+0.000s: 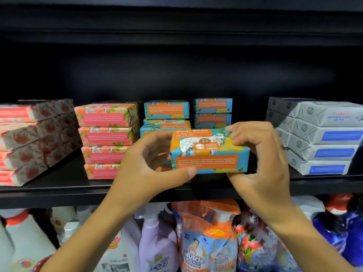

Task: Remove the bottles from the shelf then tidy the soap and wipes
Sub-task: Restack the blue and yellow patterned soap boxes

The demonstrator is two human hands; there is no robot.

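A blue-and-orange Goat Soap bar (209, 152) is held just above the front of the black shelf (59, 188). My left hand (149, 163) grips its left end, thumb under the bottom edge. My right hand (257, 154) grips its right end, fingers over the top and thumb below. Behind it stand more blue-and-orange soap bars (166, 109) in two short stacks. To the left is a stack of pink-and-green soap bars (107, 134). Red-and-white soap bars (33, 140) fill the far left. Grey-and-white packs with blue labels (322, 136) are stacked at the right.
The shelf below holds spray bottles and refill pouches, among them an orange Mr Muscle pack (206, 242), a lilac spray bottle (155, 238) and white jugs (25, 238). Behind the soap the shelf's back wall is dark.
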